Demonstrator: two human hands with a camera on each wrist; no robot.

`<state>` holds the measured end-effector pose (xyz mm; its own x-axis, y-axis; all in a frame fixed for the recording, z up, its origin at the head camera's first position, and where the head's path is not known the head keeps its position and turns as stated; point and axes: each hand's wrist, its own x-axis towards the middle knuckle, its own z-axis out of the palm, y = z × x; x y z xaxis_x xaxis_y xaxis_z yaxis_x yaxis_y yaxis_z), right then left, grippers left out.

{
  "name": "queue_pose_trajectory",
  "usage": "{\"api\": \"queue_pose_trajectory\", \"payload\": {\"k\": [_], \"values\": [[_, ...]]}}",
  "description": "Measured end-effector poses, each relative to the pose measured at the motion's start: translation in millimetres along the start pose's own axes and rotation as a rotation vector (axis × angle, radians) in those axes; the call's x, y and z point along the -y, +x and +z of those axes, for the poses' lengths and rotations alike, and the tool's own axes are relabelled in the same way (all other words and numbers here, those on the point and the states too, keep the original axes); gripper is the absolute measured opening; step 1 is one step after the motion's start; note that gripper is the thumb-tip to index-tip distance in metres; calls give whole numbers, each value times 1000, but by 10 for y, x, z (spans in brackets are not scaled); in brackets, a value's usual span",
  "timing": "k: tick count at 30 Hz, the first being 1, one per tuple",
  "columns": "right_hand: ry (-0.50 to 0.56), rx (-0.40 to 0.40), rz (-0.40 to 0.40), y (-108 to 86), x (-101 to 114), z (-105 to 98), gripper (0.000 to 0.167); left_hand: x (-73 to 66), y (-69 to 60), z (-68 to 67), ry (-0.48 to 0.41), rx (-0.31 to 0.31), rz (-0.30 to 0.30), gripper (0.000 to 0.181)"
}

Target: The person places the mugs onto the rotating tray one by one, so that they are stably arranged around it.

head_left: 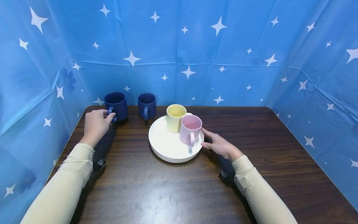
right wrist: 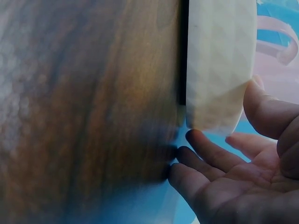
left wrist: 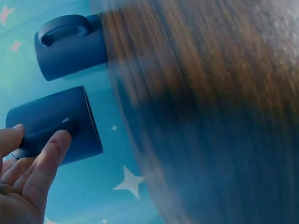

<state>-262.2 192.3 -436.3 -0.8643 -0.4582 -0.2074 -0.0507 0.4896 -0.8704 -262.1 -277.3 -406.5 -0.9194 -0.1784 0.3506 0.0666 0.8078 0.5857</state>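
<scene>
My left hand (head_left: 96,123) pinches the handle of a dark blue mug (head_left: 119,107) at the back left. In the left wrist view, a gap of blue cloth shows between this mug (left wrist: 70,109) and the tabletop, so it looks raised. A second dark blue mug (head_left: 147,105) stands just right of it, handle forward. On a round white tray (head_left: 165,147) are a yellow mug (head_left: 174,123) and a pink mug (head_left: 185,137), close together. My right hand (head_left: 221,144) is at the tray's right edge, thumb at the rim (right wrist: 247,93), fingers loosely extended beside its wall.
The dark wooden table (head_left: 134,186) has rounded back corners. Blue cloth (head_left: 237,46) with white stars hangs behind it and along both sides. A black wrist device shows under each sleeve (head_left: 76,161).
</scene>
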Motion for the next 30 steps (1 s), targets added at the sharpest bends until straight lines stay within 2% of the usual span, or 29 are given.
{"api": "queue_pose_trajectory", "payload": {"k": [10,24,30], "values": [[21,6,-10,-1,-1,6,74,-84,-74,-80,38,-2,89,36],[33,14,6,-2,-26,-13,74,-221,-179,-143,77,-22,257,32],[27,11,5,-8,-18,-14,74,-255,-222,-165,71,-23,289,31]]}}
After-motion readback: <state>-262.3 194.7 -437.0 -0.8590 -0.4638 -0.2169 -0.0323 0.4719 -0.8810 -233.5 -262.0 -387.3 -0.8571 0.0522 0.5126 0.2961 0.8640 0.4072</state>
